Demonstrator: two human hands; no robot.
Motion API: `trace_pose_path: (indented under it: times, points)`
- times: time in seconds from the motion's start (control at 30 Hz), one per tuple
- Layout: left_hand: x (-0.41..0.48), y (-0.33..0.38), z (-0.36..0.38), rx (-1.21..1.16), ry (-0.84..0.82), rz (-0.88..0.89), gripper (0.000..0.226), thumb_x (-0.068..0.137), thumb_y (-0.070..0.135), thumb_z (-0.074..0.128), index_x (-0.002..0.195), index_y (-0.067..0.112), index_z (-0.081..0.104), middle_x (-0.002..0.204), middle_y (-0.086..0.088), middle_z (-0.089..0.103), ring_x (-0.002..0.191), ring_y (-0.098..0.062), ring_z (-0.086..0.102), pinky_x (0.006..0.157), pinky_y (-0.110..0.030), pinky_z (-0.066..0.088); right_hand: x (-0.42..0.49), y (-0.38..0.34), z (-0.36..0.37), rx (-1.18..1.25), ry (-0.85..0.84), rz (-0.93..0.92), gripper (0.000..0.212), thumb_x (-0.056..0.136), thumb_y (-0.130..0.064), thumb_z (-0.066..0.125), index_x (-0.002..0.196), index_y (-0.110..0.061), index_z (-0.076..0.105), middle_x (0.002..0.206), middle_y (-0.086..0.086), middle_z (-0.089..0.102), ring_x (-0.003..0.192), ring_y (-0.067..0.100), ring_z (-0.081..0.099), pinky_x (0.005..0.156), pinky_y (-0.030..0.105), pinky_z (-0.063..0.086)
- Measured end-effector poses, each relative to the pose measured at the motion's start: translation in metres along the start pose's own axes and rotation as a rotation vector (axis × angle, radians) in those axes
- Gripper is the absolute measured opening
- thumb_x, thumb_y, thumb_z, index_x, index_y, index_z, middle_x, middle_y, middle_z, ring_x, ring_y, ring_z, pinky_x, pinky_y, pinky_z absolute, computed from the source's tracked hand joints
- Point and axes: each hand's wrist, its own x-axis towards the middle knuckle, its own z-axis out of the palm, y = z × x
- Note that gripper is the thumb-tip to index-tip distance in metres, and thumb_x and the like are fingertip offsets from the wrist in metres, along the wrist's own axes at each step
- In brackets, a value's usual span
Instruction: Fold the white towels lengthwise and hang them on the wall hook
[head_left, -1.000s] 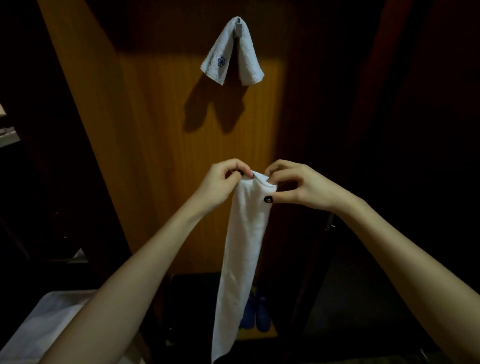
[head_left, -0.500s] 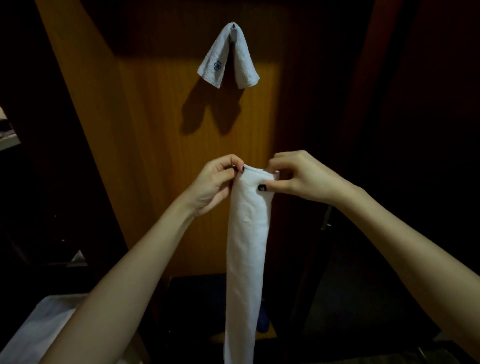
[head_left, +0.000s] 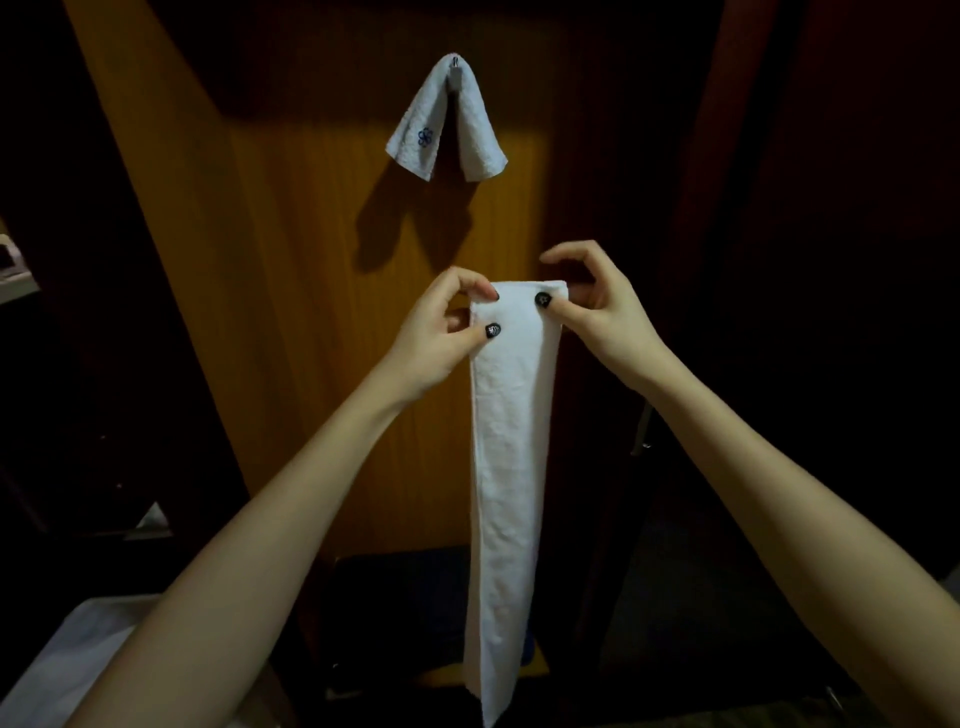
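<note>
A long white towel, folded into a narrow strip, hangs straight down in front of me. My left hand pinches its top left corner between thumb and fingers. My right hand pinches the top right corner, thumb on the front. Higher up, a small white towel with a blue flower mark is draped over the metal wall hook on the orange wooden panel.
Dark walls flank the wooden panel on both sides. A white surface shows at the bottom left. Below the panel a dark shelf stands near the floor. A metal handle shows on the dark door at right.
My hands have drawn slightly apart, spreading the towel's top edge flat and wider. The strip now hangs straighter.
</note>
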Motion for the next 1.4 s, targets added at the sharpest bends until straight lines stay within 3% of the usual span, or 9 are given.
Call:
trace_pose_path:
  times: [0.1, 0.23, 0.33, 0.47, 0.73, 0.83, 1.0, 1.13, 1.4]
  points:
    - [0.0, 0.008, 0.002, -0.003, 0.061, 0.066, 0.035, 0.081, -0.012, 0.062, 0.087, 0.021, 0.068, 0.087, 0.001, 0.062, 0.083, -0.012, 0.059, 0.076, -0.023, 0.046, 0.002, -0.004, -0.002, -0.018, 0.019, -0.02, 0.033, 0.092, 0.007, 0.053, 0.111, -0.019, 0.063, 0.11, -0.009, 0.064, 0.096, 0.02, 0.065, 0.081, 0.04, 0.055]
    - [0.002, 0.016, 0.003, 0.04, -0.023, 0.072, 0.023, 0.083, -0.008, 0.064, 0.095, 0.012, 0.067, 0.097, 0.002, 0.056, 0.088, 0.0, 0.058, 0.076, -0.013, 0.045, 0.003, -0.005, -0.001, -0.058, 0.07, 0.013, 0.03, 0.086, 0.011, 0.048, 0.083, -0.01, 0.068, 0.083, -0.004, 0.066, 0.079, 0.003, 0.061, 0.074, 0.026, 0.046]
    - [0.006, 0.022, 0.007, 0.024, -0.068, 0.072, 0.026, 0.082, -0.01, 0.064, 0.102, 0.007, 0.059, 0.106, 0.005, 0.048, 0.091, 0.014, 0.055, 0.069, -0.007, 0.045, 0.002, -0.005, -0.007, -0.072, 0.026, -0.017, 0.034, 0.091, 0.004, 0.052, 0.111, -0.02, 0.067, 0.107, 0.0, 0.069, 0.098, 0.006, 0.064, 0.084, 0.025, 0.05]
    - [0.019, 0.026, 0.005, 0.03, -0.011, 0.106, 0.035, 0.084, -0.009, 0.062, 0.101, 0.021, 0.056, 0.108, 0.009, 0.047, 0.1, 0.013, 0.051, 0.074, -0.011, 0.047, -0.011, 0.001, -0.009, 0.201, -0.244, 0.029, 0.072, 0.093, -0.001, 0.059, 0.138, -0.05, 0.032, 0.139, -0.011, 0.054, 0.111, 0.017, 0.064, 0.091, 0.033, 0.055]
    - [0.036, 0.015, -0.001, -0.073, -0.006, -0.02, 0.044, 0.09, 0.002, 0.06, 0.131, 0.016, 0.051, 0.131, -0.001, 0.053, 0.122, -0.018, 0.054, 0.098, -0.038, 0.05, -0.018, 0.018, 0.007, 0.207, -0.202, 0.066, 0.031, 0.094, -0.005, 0.057, 0.115, -0.024, 0.069, 0.122, -0.007, 0.068, 0.12, 0.015, 0.06, 0.103, 0.034, 0.048]
    - [0.017, -0.003, 0.008, -0.245, 0.071, -0.172, 0.055, 0.096, 0.018, 0.056, 0.144, 0.025, 0.03, 0.127, -0.004, 0.059, 0.099, -0.007, 0.064, 0.073, -0.024, 0.056, -0.012, 0.022, 0.013, 0.201, -0.041, 0.076, 0.03, 0.092, -0.008, 0.056, 0.108, -0.028, 0.072, 0.117, -0.011, 0.068, 0.116, 0.012, 0.061, 0.101, 0.034, 0.048]
    - [-0.042, -0.051, 0.034, -0.187, 0.197, -0.233, 0.012, 0.089, 0.01, 0.063, 0.09, 0.02, 0.056, 0.084, 0.004, 0.062, 0.067, 0.006, 0.06, 0.058, -0.014, 0.047, -0.004, 0.028, 0.011, 0.19, 0.039, 0.103, 0.027, 0.093, -0.005, 0.058, 0.109, -0.022, 0.07, 0.116, -0.017, 0.065, 0.113, 0.005, 0.06, 0.098, 0.031, 0.05]
    - [-0.054, -0.056, 0.042, -0.293, 0.239, -0.249, 0.03, 0.084, 0.005, 0.069, 0.104, 0.02, 0.052, 0.099, -0.005, 0.066, 0.085, -0.003, 0.067, 0.072, -0.017, 0.052, 0.001, 0.029, 0.014, 0.199, 0.059, 0.134, 0.022, 0.089, -0.006, 0.065, 0.103, -0.021, 0.072, 0.113, -0.013, 0.065, 0.108, 0.01, 0.061, 0.091, 0.031, 0.052]
    - [-0.058, -0.059, 0.047, -0.12, 0.31, -0.121, 0.024, 0.083, 0.006, 0.071, 0.087, 0.025, 0.055, 0.089, 0.013, 0.061, 0.066, -0.015, 0.062, 0.062, -0.023, 0.046, 0.012, 0.028, 0.011, 0.221, 0.084, 0.125, 0.023, 0.089, -0.004, 0.062, 0.097, -0.023, 0.072, 0.114, -0.011, 0.063, 0.107, 0.007, 0.06, 0.09, 0.031, 0.052]
